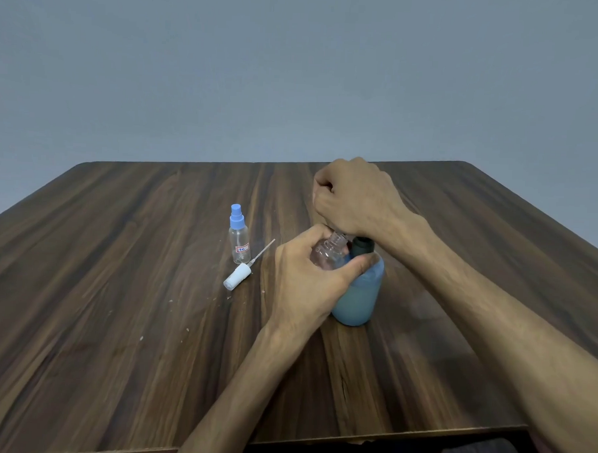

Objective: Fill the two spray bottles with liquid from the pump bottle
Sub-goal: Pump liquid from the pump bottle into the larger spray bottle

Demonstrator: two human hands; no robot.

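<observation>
A blue pump bottle [359, 297] with a dark collar stands on the wooden table [116, 287], right of centre. My right hand [357, 198] is curled over its top, and the pump head is hidden under it. My left hand [305, 274] grips a small clear spray bottle [329, 251] with no cap, tilted, its open neck up under my right hand beside the collar. A second clear spray bottle [239, 237] with a blue spray cap stands upright to the left. A white spray cap [237, 275] with its thin dip tube lies on the table in front of that bottle.
The table's near edge [384, 435] runs just below my forearms, with dark items under it at the lower right. A plain grey wall [297, 72] stands behind the table. Small pale specks lie scattered on the wood near the white cap.
</observation>
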